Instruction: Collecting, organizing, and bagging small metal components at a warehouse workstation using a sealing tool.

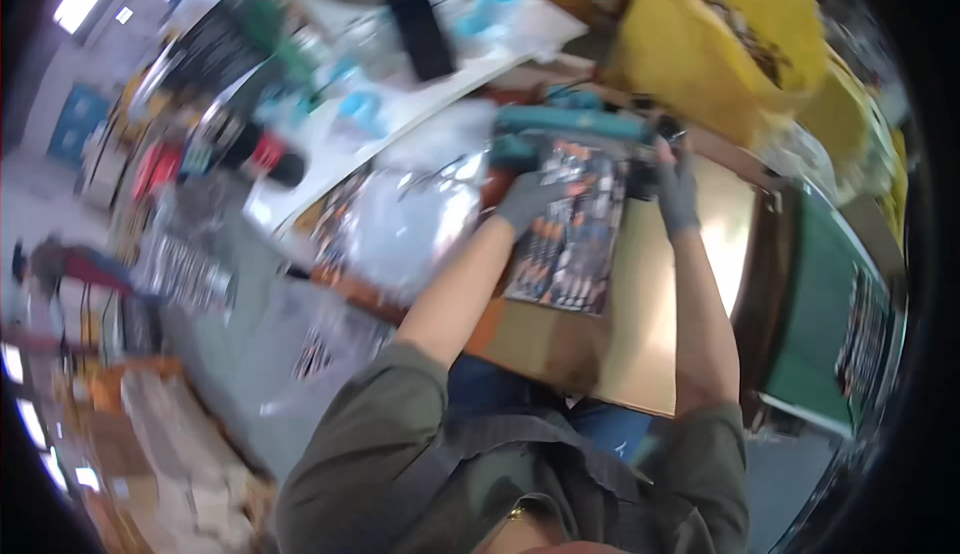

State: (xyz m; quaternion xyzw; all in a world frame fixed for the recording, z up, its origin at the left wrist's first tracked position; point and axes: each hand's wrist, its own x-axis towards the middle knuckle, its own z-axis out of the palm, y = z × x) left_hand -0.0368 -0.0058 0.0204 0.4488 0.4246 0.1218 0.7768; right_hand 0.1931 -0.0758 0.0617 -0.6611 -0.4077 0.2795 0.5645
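Observation:
A flat clear plastic packet (pixel 570 244), with rows of slim dark and orange pieces in it, lies before me on a tan board. My left hand (pixel 530 202), in a grey glove with bare fingertips, rests on the packet's upper left part, fingers stretched across it. Just beyond the packet's top edge runs the teal bar (pixel 575 122) of a bench device, perhaps a bag sealer. At that bar's right end is my right hand (pixel 678 189), also gloved, its fingers raised against a dark knob (pixel 670 132). Blur hides how firmly they close on it.
Left of the packet lies a pile of clear plastic bags (pixel 415 224). A white table (pixel 480 69) beyond holds a black phone (pixel 421 34) and blue bits. A large yellow sack (pixel 720 34) stands far right. A green board (pixel 825 304) with more packets is at the right.

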